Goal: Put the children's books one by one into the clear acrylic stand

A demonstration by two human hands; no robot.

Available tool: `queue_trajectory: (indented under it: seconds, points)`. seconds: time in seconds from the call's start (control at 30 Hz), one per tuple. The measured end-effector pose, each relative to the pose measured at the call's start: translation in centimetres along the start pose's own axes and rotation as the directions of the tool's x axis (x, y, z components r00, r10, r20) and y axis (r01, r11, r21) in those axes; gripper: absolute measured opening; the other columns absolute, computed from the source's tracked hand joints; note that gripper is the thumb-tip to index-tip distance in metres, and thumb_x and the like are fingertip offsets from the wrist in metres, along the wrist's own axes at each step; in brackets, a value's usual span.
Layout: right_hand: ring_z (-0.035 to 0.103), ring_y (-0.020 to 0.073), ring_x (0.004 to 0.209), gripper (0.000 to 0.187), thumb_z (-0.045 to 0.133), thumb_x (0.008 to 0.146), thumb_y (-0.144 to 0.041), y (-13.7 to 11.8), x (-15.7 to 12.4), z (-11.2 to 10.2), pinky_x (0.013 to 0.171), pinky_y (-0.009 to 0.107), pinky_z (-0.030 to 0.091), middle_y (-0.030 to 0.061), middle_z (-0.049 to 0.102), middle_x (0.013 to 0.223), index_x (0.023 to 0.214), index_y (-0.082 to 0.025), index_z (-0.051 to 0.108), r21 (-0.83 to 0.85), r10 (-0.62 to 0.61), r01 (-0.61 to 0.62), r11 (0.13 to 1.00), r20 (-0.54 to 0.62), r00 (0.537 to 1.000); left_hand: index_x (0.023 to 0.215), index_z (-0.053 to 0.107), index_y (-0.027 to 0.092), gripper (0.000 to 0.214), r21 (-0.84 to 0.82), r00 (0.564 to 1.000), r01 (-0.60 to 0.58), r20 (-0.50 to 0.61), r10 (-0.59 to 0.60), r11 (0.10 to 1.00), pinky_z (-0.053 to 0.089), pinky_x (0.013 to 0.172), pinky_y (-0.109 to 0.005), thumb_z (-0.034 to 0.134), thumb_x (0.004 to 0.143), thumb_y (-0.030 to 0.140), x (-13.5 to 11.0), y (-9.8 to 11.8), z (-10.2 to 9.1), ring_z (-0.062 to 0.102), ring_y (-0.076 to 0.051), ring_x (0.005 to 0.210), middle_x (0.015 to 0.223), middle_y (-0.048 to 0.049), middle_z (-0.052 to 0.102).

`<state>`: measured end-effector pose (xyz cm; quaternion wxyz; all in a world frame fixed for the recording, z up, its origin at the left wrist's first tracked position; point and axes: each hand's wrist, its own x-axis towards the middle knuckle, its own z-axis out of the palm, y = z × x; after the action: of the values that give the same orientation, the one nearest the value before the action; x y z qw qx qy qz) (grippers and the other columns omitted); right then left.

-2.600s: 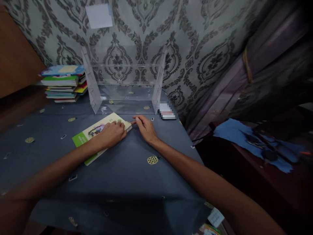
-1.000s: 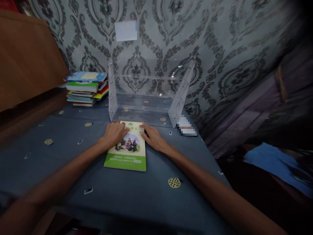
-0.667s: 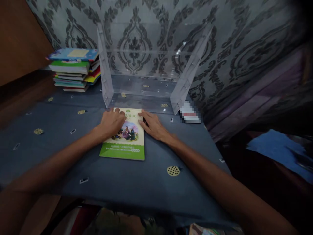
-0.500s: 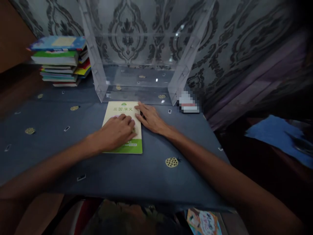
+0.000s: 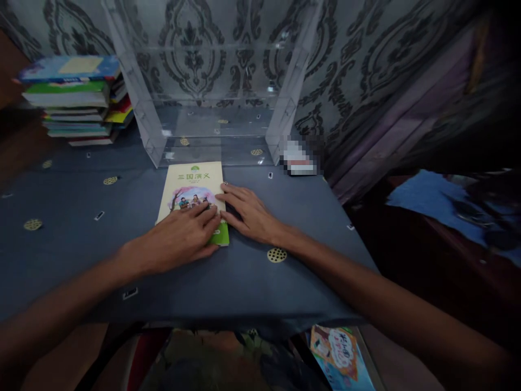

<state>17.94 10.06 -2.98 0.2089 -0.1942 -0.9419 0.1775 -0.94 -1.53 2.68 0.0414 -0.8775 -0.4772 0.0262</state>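
A cream and green book (image 5: 176,187) with Chinese characters and a coloured picture on its cover lies shut on the grey-blue tablecloth (image 5: 228,288). Across the lower part of the cover rests my left hand (image 5: 185,231), palm down with its fingers stretched out; it hides some of the picture and most of the green band. My right hand (image 5: 250,213) lies along the book's right edge. Its fingers are extended, with the tips touching the edge of the cover. Just behind the book stands a clear plastic rack (image 5: 152,136).
A stack of books (image 5: 67,95) stands at the back left. Right of the rack is a small blurred-out item (image 5: 299,158). Below the table's front edge lies another colourful book (image 5: 340,353). Blue cloth (image 5: 431,203) is at the far right, beyond the table.
My left hand has slid down the cover, uncovering more of the picture. My right hand has moved lower along the book's right edge. The whole view has shifted slightly.
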Motion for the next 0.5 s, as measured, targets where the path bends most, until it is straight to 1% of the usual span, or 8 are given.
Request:
queue_trajectory:
  seconds: [0.07,0.13,0.2,0.3,0.5]
  points:
    - [0.042,0.0286,0.146,0.045,0.045,0.102,-0.039,-0.7,-1.0,-0.4,0.118,0.051,0.036,0.0204,0.049,0.152,0.137,-0.012,0.056,0.024,-0.007,0.007,1.0,0.022,1.0,0.128,0.058,0.014,0.043,-0.011,0.999,-0.017,-0.031,0.016,1.0,0.049,0.104,-0.046,0.038,0.105,0.044,-0.3,-0.2,0.2,0.051,-0.033,0.135,0.137,-0.0175,0.061]
    - [0.041,0.029,0.146,0.048,0.046,0.102,-0.044,-1.2,-1.7,-0.7,0.118,0.054,0.035,0.0188,0.048,0.154,0.139,-0.015,0.054,0.049,-0.001,-0.001,0.999,0.052,0.999,0.128,0.058,0.015,0.044,-0.008,0.999,-0.03,-0.043,0.03,1.0,0.048,0.106,-0.047,0.035,0.106,0.045,-0.5,-0.3,0.2,0.051,-0.032,0.136,0.14,-0.0169,0.06]
    - [0.04,0.0292,0.147,0.051,0.046,0.101,-0.049,-1.5,-2.1,-1.0,0.118,0.056,0.033,0.0172,0.047,0.156,0.142,-0.018,0.052,0.075,0.005,-0.012,0.997,0.083,0.997,0.13,0.057,0.015,0.043,0.002,0.998,-0.039,-0.045,0.039,0.999,0.047,0.107,-0.046,0.037,0.106,0.045,-0.6,-0.4,0.2,0.05,-0.032,0.137,0.14,-0.0162,0.06]
    - [0.037,0.0297,0.149,0.056,0.048,0.1,-0.054,-1.6,-2.4,-1.3,0.119,0.057,0.031,0.0175,0.044,0.158,0.145,-0.019,0.05,0.106,0.006,-0.018,0.994,0.116,0.993,0.134,0.055,0.015,0.043,0.022,0.999,-0.035,-0.038,0.036,0.999,0.047,0.107,-0.044,0.04,0.105,0.043,-0.7,-0.2,0.1,0.05,-0.031,0.137,0.141,-0.0154,0.06]
    - [0.034,0.0308,0.15,0.074,0.059,0.092,-0.063,-1.5,-2.4,-1.2,0.12,0.057,0.029,0.0194,0.04,0.159,0.149,-0.02,0.043,0.096,-0.011,-0.002,0.995,0.139,0.99,0.13,0.059,0.015,0.043,0.059,0.999,-0.01,-0.049,0.013,0.998,0.046,0.108,-0.045,0.041,0.104,0.044,-0.8,0.1,0.0,0.055,-0.03,0.132,0.138,-0.0145,0.062]
